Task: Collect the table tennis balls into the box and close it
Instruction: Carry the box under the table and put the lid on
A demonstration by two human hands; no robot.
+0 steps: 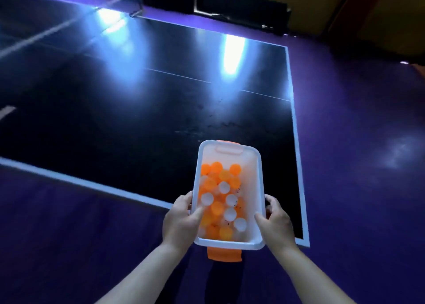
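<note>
Box (230, 244) of orange and white table tennis balls (224, 187): it is off the desk (138, 119), carried in both hands with its near end toward the person. Left of the box, the left hand (181, 221) has its grip curled round the long side, thumb laid across the top. Right of it, the right hand (276, 221) clamps the other side the same way. A frosted lid (249, 165) seems to lie on the box (the balls show only hazily through it).

The near latch (224, 254) hangs down below the box's end, so it looks unclipped; whether the far latch (228, 148) is fastened cannot be told. A tilt could therefore slide the lid off and spill balls that would bounce away.

Beneath and beyond the box lies the dark desk with white lines and glare patches, its net (128, 2) far behind. A purple floor (356, 165) surrounds the box on all other sides.
</note>
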